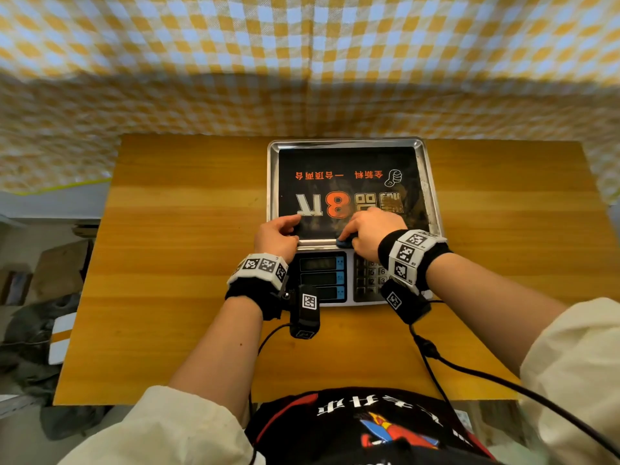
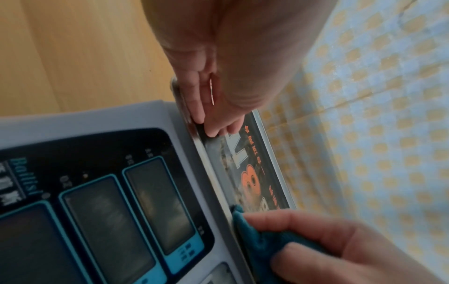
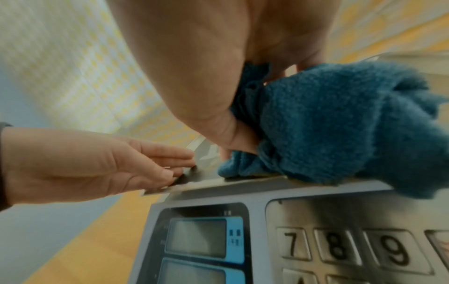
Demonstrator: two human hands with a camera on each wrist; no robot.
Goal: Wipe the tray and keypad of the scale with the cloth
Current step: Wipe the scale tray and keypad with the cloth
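Right hand (image 1: 372, 229) has its fingers curled round the bunched teal terry cloth (image 3: 335, 123), pressing it on the near rim of the shiny steel scale tray (image 1: 432, 182). Left hand (image 1: 276, 234) steadies that rim's left corner, fingers together, fairly straight. Cloth looks soft and floppy, so I'd keep it wadded.

Tray (image 1: 432, 196) behind keypad (image 1: 370, 273)

Teal cloth (image 3: 340, 123), silver tray (image 1: 432, 182) with black-orange print, yellow-checked backdrop (image 1: 302, 45).
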